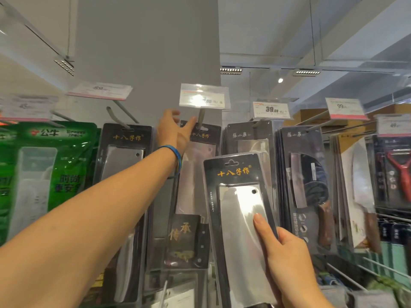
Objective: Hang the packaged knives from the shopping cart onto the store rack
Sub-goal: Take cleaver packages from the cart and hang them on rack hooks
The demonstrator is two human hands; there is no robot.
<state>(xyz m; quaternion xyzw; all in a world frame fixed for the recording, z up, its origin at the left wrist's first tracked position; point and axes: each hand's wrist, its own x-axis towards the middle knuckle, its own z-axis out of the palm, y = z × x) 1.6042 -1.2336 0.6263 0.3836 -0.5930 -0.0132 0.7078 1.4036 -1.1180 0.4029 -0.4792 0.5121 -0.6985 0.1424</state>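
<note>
Below the middle hook and a little to its right, the knife pack is held up clear of the hooks, leaning slightly left, its hang hole uppermost and free. The right hand grips it by the lower right edge, thumb flat on the clear blister and fingers behind. The left hand is stretched up with fingers spread, grasping nothing, its thumb tip close to the hook above a hung pack with the same gold lettering. Whether it touches that pack I cannot tell. A price tag sits over the hook's outer end. This looks like the hanging step, just before threading. Next, I judge, the knife pack must rise, square up, meet the hook's tip with its hole under the tag, then slide back against the hung pack.
</note>
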